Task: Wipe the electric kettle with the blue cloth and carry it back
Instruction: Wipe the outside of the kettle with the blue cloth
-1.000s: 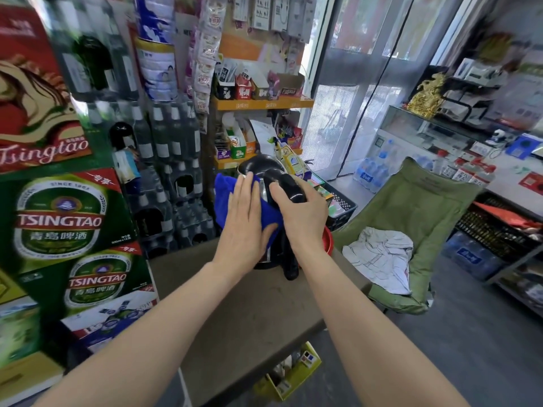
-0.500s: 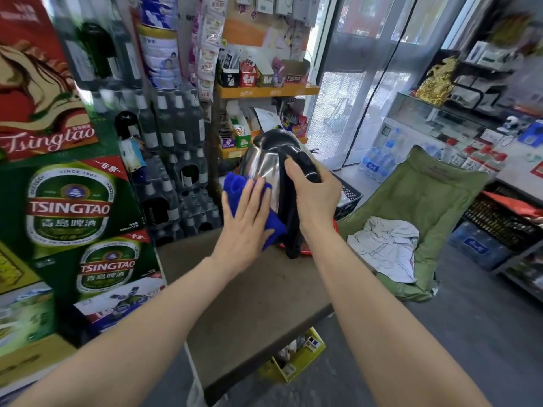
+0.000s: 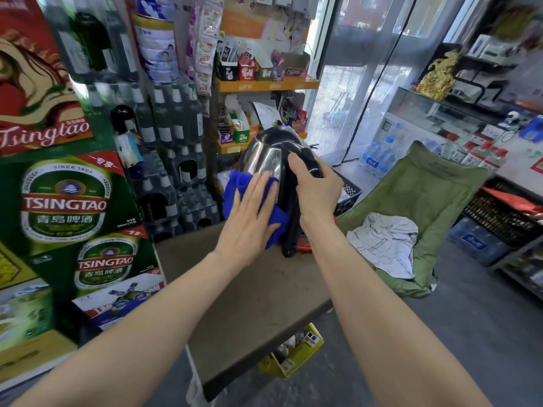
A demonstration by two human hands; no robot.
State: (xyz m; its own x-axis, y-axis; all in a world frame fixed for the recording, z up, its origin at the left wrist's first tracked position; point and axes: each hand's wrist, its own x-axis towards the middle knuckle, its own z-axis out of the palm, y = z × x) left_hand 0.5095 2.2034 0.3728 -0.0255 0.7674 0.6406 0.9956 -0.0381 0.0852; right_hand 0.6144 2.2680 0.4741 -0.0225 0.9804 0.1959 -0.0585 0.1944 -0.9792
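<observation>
Kettle: the kettle (image 3: 266, 160) is in front of me, over the far end of the tabletop (image 3: 244, 292), tipped with its lid end away from me; I cannot tell whether its base touches
Right hand: my right hand (image 3: 316, 192) has its fingers closed round the black handle, carrying the weight
Left hand: my left hand (image 3: 249, 212) lies flat, fingers spread, pressing the cloth (image 3: 232, 189) on the steel wall
Key relation: cloth sits left of the handle, low on the body; the long axis leans up and away, so I judge strokes should run along it
Materials: mirror-smooth curved steel, glossy black plastic, soft fuzzy blue cloth, dull brown tabletop
Stage: wiping; carrying not yet begun
</observation>
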